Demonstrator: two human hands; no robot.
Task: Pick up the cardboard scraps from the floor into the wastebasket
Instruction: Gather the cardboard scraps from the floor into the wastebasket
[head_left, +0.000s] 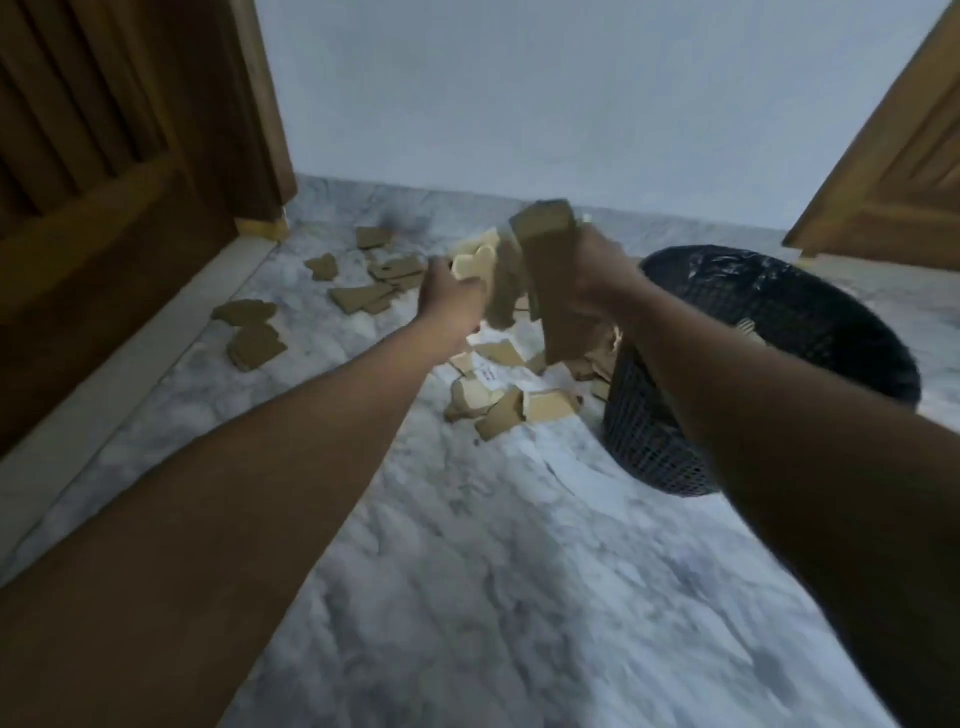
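My right hand (597, 280) grips a long brown cardboard piece (553, 280), held upright above the floor just left of the black mesh wastebasket (810, 312). My left hand (449, 306) holds a bunch of pale cardboard scraps (475, 260) right beside it. More torn cardboard scraps (511, 400) lie in a heap on the marble floor against the basket's left side. Other brown scraps (374, 291) are scattered farther back and to the left, and two scraps (254, 332) lie near the wooden door. The basket has a dark liner, and a bit of cardboard shows inside it.
A dark wooden door (119, 197) with its raised sill runs along the left. Another wooden door (904, 171) stands at the right, behind the basket. A pale wall (519, 104) closes the back. Grey-white marble floor (519, 597) stretches toward me.
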